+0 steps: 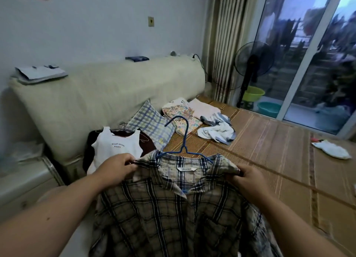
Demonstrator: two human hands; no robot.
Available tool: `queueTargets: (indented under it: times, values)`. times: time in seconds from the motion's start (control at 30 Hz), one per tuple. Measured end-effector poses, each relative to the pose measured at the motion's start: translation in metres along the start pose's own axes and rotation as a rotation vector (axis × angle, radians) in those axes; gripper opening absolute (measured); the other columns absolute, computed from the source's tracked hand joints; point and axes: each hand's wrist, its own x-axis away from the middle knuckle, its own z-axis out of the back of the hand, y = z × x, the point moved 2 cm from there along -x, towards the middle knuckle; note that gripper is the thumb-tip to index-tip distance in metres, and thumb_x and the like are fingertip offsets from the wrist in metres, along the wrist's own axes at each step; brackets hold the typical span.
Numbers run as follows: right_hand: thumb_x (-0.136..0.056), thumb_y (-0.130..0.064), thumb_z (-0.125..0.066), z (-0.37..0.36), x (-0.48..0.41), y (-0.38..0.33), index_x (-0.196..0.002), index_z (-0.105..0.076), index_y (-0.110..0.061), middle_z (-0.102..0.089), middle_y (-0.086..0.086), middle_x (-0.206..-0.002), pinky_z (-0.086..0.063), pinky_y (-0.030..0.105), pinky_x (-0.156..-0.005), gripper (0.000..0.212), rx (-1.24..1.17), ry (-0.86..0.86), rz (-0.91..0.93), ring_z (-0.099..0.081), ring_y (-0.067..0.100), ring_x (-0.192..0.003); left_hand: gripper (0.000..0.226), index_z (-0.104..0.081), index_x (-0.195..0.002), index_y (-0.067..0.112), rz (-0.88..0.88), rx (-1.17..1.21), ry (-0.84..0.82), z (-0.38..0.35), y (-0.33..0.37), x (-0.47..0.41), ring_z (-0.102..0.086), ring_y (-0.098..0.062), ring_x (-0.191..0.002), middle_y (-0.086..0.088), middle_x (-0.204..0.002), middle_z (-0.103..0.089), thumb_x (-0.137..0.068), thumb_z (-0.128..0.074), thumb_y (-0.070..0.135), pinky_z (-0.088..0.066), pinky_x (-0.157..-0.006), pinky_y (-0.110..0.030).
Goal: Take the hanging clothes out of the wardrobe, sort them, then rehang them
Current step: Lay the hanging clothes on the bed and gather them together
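Beige-and-navy plaid shirt (173, 208) sits on a blue wire hanger (182, 141). The hook stands up out of the collar, leaning away, with its tip curling left. Left hand (117, 168) pinches the shirt's shoulder edge on its own side, right at the collar, fingers curled round the fabric. Right hand (244, 177) grips the opposite shoulder edge the same way. The shirt is held over the near side of the bed, front open, and its body runs off the bottom of the frame.

Just past the left hand, a white tank top (117, 145) on its own hanger lies over dark clothing at the foot of the padded headboard (96, 95). Checked pillow (152, 123) leans on the headboard right behind it. Further back is a folded floral cloth (183, 114), with a crumpled light-blue garment (217, 129) just beside it.

Woven bamboo mat (269, 150) covers the bed. A wide bare stretch lies right of the shirt, out to the far edge. A white sock-like cloth (333, 149) lies near that right edge, well apart from the shirt.

Beyond the bed edge are a standing fan (254, 64), a green basin (253, 94) and a teal basin (268, 108), all by the sliding glass door (308, 64).
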Motion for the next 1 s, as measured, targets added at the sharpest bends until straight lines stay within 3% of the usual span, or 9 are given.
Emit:
queueTargets:
  times: [0.2,0.3,0.43,0.6,0.73,1.0]
  values:
    - [-0.079,-0.018,-0.072,-0.081,-0.032,-0.016,-0.071,-0.067,-0.033,-0.068,-0.006,-0.069,-0.045,0.025,-0.061,0.018,-0.009,-0.042,-0.120,-0.061,0.008,-0.070,0.015,-0.053,-0.080,0.030,0.030,-0.055,-0.143,0.003,-0.076,-0.057,-0.054,-0.010,-0.074,0.009,-0.078,-0.058,-0.090,-0.061,0.022,-0.034,-0.057,-0.016]
    - [-0.080,-0.021,-0.072,-0.103,-0.050,-0.018,-0.075,-0.069,-0.032,-0.069,-0.005,-0.073,-0.053,0.033,-0.069,0.012,-0.027,-0.054,-0.179,-0.064,0.009,-0.073,0.012,-0.054,-0.081,0.028,0.036,-0.063,-0.164,0.002,-0.094,-0.081,-0.054,-0.011,-0.072,0.006,-0.076,-0.059,-0.090,-0.059,0.023,-0.035,-0.059,-0.021]
    - [-0.080,-0.023,-0.072,-0.119,-0.080,-0.015,-0.080,-0.071,-0.027,-0.070,-0.005,-0.074,-0.054,0.034,-0.069,0.005,-0.023,-0.045,-0.216,-0.066,0.012,-0.073,0.016,-0.052,-0.077,0.028,0.033,-0.079,-0.178,0.000,-0.104,-0.118,-0.052,-0.014,-0.073,0.007,-0.074,-0.055,-0.090,-0.058,0.023,-0.034,-0.057,-0.021]
    - [-0.082,-0.018,-0.070,-0.121,-0.133,-0.012,-0.080,-0.070,-0.027,-0.069,-0.005,-0.075,-0.044,0.023,-0.059,0.009,-0.025,0.003,-0.199,-0.063,0.011,-0.073,0.006,-0.056,-0.085,0.023,-0.002,-0.079,-0.100,0.001,-0.094,-0.185,-0.054,-0.021,-0.078,-0.001,-0.082,-0.059,-0.092,-0.057,0.023,-0.034,-0.058,-0.028]
    - [-0.081,-0.022,-0.071,-0.125,-0.196,0.001,-0.080,-0.070,-0.021,-0.068,0.001,-0.076,-0.049,0.033,-0.067,0.001,-0.028,0.055,-0.220,-0.062,0.019,-0.074,0.012,-0.058,-0.099,0.017,-0.041,-0.105,0.018,-0.002,-0.085,-0.253,-0.053,-0.026,-0.083,-0.005,-0.089,-0.056,-0.093,-0.054,0.026,-0.037,-0.064,-0.032]
    - [-0.090,-0.024,-0.060,-0.181,-0.289,0.064,-0.092,-0.062,-0.018,-0.066,0.001,-0.087,-0.045,0.030,-0.069,0.007,0.112,-0.168,-0.354,-0.060,0.018,-0.078,0.011,-0.056,-0.095,0.018,0.088,-0.173,-0.157,-0.080,-0.126,-0.342,-0.053,-0.027,-0.085,-0.009,-0.096,-0.060,-0.095,-0.052,0.028,-0.038,-0.067,-0.032]
